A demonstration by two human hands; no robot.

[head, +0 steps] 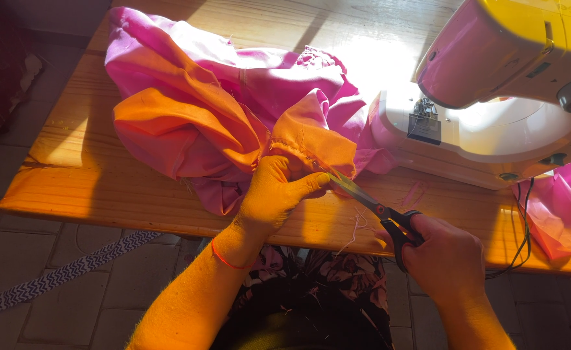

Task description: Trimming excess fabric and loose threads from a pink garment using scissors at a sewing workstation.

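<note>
A heap of pink fabric (pixel 201 91) lies on a wooden table (pixel 91 188). My left hand (pixel 276 191) pinches a stitched edge of the fabric near the table's front. My right hand (pixel 444 259) grips black-handled scissors (pixel 370 204). Their blades point up and left and touch the fabric edge just beside my left thumb. Loose thread ends hang off the table edge between my hands.
A white and pink sewing machine (pixel 493 97) stands at the right on the table, its black cable (pixel 525 227) hanging over the front edge. More pink fabric (pixel 561 204) lies under its right end. A patterned strap (pixel 58 275) lies on the tiled floor.
</note>
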